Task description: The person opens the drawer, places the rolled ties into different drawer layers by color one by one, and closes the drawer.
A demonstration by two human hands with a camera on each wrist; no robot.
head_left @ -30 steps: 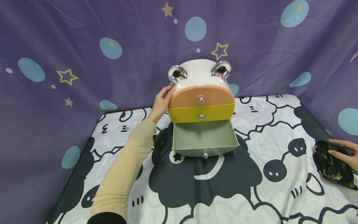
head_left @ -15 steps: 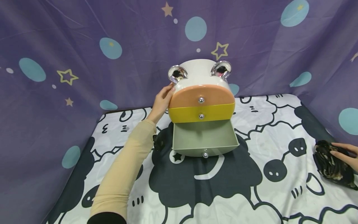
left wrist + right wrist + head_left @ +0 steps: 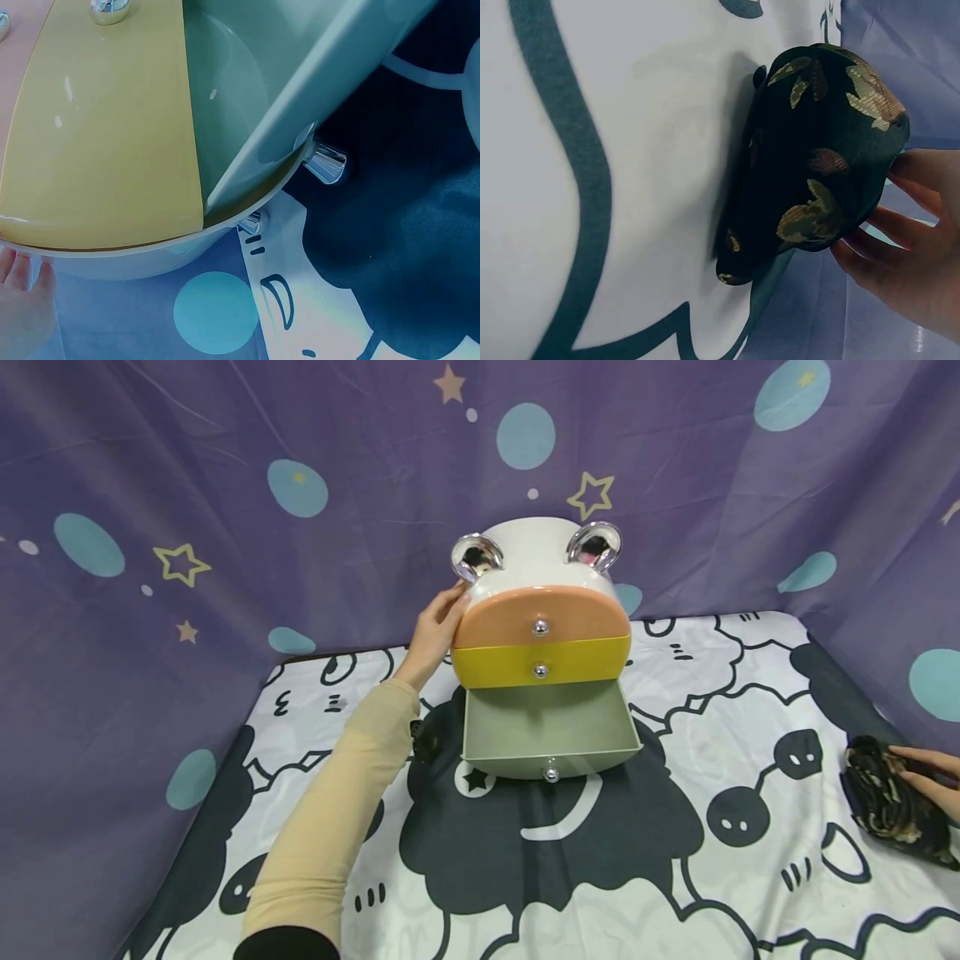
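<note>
A small frog-shaped drawer cabinet (image 3: 534, 547) stands at the back middle, white with two silver ring-like eyes. Its peach and yellow drawers are pushed in, while the green bottom drawer (image 3: 551, 718) is pulled out with nothing inside. My left hand (image 3: 435, 631) rests against the cabinet's left side, below the silver eye; its fingertips show at the lower left of the left wrist view. At the far right lies a dark bundle of folded fabric (image 3: 802, 142) with gold and brown leaf patterns. My right hand (image 3: 919, 240) touches its edge with extended fingers; the head view cuts this hand off.
A white cloth (image 3: 585, 918) with dark sheep drawings covers the table. Behind and along the sides hangs a purple curtain (image 3: 375, 518) with stars and blue dots. Silver knobs stick out from the drawer fronts.
My right hand has slid slightly to the right across the fabric bundle, uncovering more of it. My left hand and the cabinet stay where they were.
</note>
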